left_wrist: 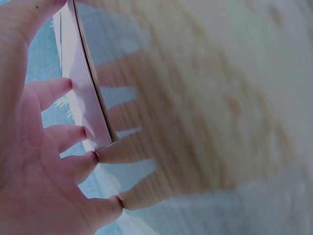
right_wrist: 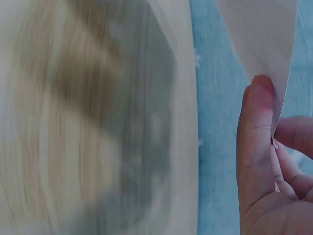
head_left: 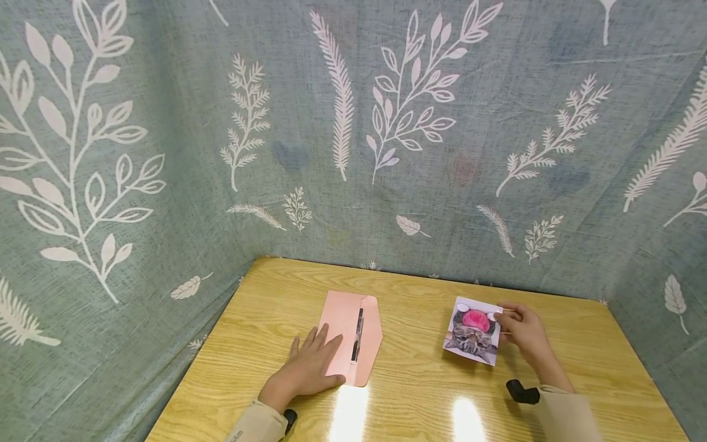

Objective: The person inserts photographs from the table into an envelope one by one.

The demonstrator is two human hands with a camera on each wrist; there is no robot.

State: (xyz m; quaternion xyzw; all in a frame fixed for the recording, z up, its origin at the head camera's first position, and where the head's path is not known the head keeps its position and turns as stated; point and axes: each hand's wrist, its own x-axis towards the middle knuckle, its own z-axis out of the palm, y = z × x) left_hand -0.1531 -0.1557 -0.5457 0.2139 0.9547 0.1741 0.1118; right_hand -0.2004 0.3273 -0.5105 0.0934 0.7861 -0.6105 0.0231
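A pink envelope (head_left: pixel 337 313) lies on the table, its pointed flap opened out to the right. A dark, photo-like strip (head_left: pixel 358 334) shows along its opening. My left hand (head_left: pixel 312 365) rests on the envelope's left part with the fingers spread and straight. In the left wrist view, fingertips touch the envelope (left_wrist: pixel 88 98) near its edge. Off to the right, my right hand (head_left: pixel 521 331) pinches a square card (head_left: pixel 469 347) by its right edge. An upside-down cat with a pink patch is pictured on it. The card's plain back (right_wrist: pixel 264 39) faces the right wrist camera.
The wooden table (head_left: pixel 414 368) carries two bright light reflections near its front. A blue-green curtain (head_left: pixel 353 135) with white leaf prints hangs behind the table and along both sides. Black wrist mounts (head_left: pixel 521 391) sit by the sleeves.
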